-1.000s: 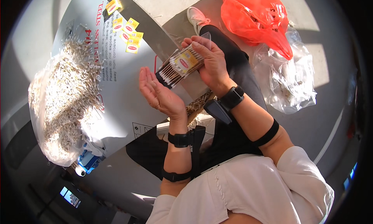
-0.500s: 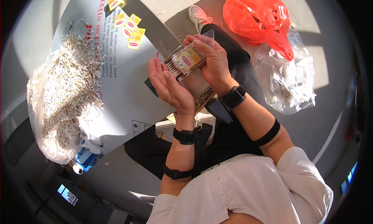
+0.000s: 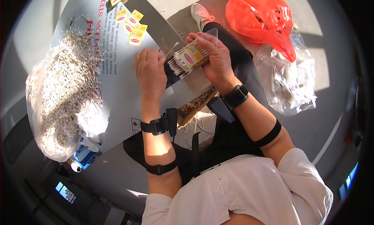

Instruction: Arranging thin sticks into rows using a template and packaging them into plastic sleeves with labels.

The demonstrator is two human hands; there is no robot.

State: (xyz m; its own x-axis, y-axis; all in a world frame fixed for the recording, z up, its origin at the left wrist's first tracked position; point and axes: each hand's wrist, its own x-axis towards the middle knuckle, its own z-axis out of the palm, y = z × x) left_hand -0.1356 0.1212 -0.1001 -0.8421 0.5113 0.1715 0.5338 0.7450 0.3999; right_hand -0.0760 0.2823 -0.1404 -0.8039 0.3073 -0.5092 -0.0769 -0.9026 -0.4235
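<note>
In my right hand (image 3: 218, 61) is a clear plastic packet of cotton swabs (image 3: 179, 66), a yellow card (image 3: 191, 55) lying on top of the sticks. The white tips face left, and the packet's clear end stands up past my fingers. My left hand (image 3: 151, 71) is just left of the packet, over the metal tabletop, its fingers closed. A single cotton swab (image 3: 172, 49) sticks out beside its thumb and appears pinched there; the fingertips are partly hidden.
A large clear bag of loose cotton swabs (image 3: 58, 104) lies spilling on the sheet-covered table (image 3: 117, 104) at left. Several yellow cards (image 3: 134, 38) lie at the far edge. Below the table is a cardboard box of swabs (image 3: 194, 106). Red (image 3: 259, 18) and clear plastic bags (image 3: 290, 80) rest at right.
My left hand has moved left from the packet, and its spread fingers have closed. A single swab now shows at its thumb. My right hand still holds the packet, almost in place.
</note>
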